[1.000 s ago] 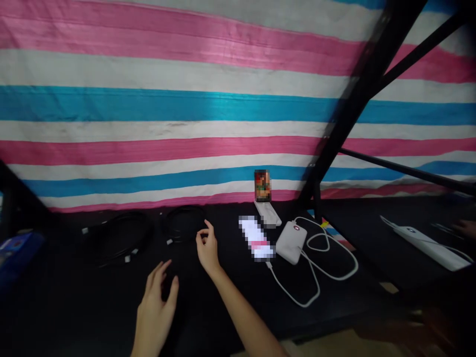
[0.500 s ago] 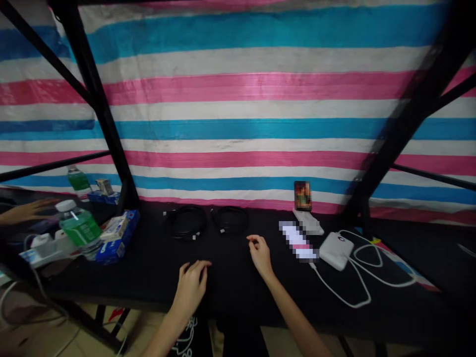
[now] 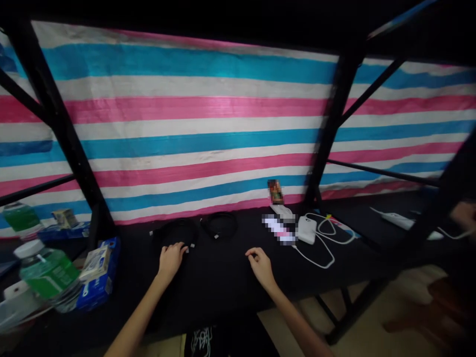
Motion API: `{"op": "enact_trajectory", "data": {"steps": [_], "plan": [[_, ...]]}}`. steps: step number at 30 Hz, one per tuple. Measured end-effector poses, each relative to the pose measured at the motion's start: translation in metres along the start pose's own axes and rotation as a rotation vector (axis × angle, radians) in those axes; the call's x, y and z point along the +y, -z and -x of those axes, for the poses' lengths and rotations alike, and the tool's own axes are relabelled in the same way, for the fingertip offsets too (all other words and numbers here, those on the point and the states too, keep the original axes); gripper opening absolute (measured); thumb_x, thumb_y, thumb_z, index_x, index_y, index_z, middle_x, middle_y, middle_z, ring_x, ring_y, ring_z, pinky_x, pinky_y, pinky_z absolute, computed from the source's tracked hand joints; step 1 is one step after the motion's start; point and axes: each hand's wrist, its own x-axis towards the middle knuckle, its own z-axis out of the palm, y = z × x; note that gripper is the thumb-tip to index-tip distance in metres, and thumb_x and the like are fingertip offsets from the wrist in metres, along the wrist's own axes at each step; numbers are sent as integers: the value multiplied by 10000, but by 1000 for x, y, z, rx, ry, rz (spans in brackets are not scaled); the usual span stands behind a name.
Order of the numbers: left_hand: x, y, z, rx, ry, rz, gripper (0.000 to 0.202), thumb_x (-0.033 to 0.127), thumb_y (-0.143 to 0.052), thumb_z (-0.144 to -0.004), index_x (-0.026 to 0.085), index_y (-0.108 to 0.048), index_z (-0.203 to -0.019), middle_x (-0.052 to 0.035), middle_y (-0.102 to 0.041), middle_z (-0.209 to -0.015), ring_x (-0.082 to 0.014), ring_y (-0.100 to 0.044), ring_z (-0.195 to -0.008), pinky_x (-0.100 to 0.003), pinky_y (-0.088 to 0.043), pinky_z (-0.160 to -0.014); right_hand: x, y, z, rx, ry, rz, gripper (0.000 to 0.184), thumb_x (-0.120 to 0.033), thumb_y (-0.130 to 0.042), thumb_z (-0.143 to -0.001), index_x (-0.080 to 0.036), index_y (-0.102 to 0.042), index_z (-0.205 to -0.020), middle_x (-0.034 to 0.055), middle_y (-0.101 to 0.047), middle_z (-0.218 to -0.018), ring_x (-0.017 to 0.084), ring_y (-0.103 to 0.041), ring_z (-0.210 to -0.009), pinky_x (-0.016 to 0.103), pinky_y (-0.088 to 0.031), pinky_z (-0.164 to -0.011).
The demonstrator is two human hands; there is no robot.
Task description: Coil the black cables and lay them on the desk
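My left hand (image 3: 171,260) is at the near edge of a coiled black cable (image 3: 177,222) on the black tabletop. Its fingers are loosely bent over the coil's near side, thumb apart; whether they touch the cable cannot be seen. A second coiled black cable (image 3: 235,224), with a light metal plug, lies just to the right of the first. My right hand (image 3: 261,267) hovers over or rests on the table in front of the second coil, apart from it. Its fingers are loosely curled, with nothing visible in them.
Right of my hands are a blurred-out phone (image 3: 278,229), a white power bank (image 3: 307,230) and a white cord (image 3: 323,267). On the left stand a green-labelled bottle (image 3: 55,272) and a blue box (image 3: 97,282). Another person's hand (image 3: 464,216) shows at far right.
My left hand has moved forward and left to the near edge of the left coil. My right hand keeps its loose curl. The camera view has turned to the right.
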Motion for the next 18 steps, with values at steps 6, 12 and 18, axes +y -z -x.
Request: {"op": "enact_trajectory", "data": {"steps": [6,12,18], "plan": [[-21,18,-9,31,137,123,301,367,-477,-810,199,-681,-953,-99,-721,-920,-274,-647,-891,-360,-424,-803,0,1,5,53,-26,-31,139,-218,-473,-699,-185,-608,-698,21,-587,-732,108,-446,-453,236,-388,-463],[-28,65,-36,302,307,358,300,371,-437,-807,165,-652,-841,-46,-711,-794,-183,-652,-744,-232,-456,-651,-2,3,3,4,-77,-137,125,-225,-484,-717,-190,-602,-690,15,-577,-746,97,-429,-429,235,-372,-431],[-11,129,-12,682,503,492,421,379,-305,-865,113,-630,-832,71,-488,-481,-58,-450,-441,-140,-363,-476,-4,11,12,-65,-145,-354,155,-308,-550,-744,-174,-621,-713,15,-556,-759,83,-458,-423,219,-347,-393]]}}
